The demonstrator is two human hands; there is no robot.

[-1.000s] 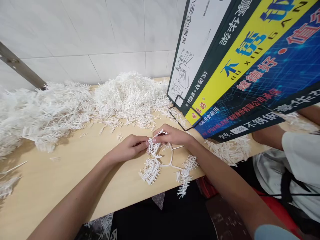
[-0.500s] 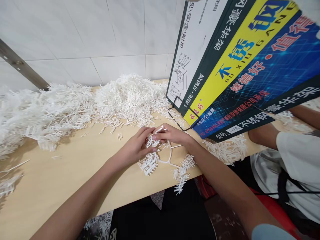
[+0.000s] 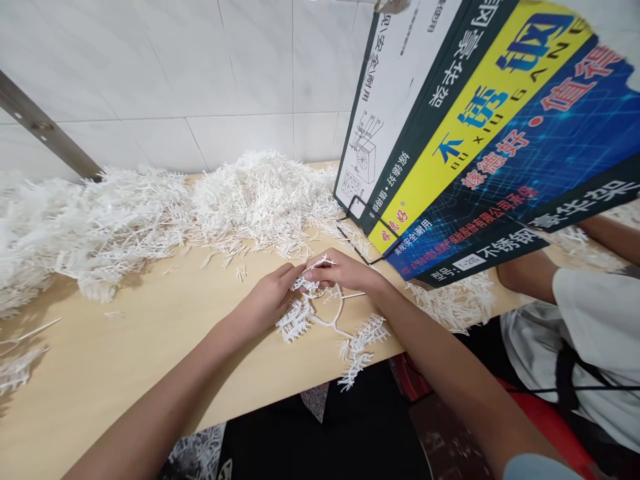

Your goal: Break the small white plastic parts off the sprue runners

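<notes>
Both of my hands meet over the table, close to its front edge. Between them is a white plastic branch piece (image 3: pixel 295 320) with thin stems and bristly, needle-like tufts. My left hand (image 3: pixel 273 293) is closed on its left part, fingertips mostly hidden among the tufts. My right hand (image 3: pixel 340 270) pinches an upper twig between thumb and fingers. Below the hands the curved stem (image 3: pixel 325 323) hangs down to another tuft (image 3: pixel 363 343) near the table edge, beside my right forearm.
A long heap of white branch pieces (image 3: pixel 250 200) lies along the tiled wall. A printed cardboard sheet (image 3: pixel 450 153) stands on the right in a black wire holder (image 3: pixel 383 230). Beyond it sits another person with a white sleeve (image 3: pixel 590 307). A loose piece (image 3: pixel 23 367) lies far left.
My left fingers have drawn closer in around the tufts. The hanging stem and lower tufts have shifted slightly. My right hand keeps its pinch.
</notes>
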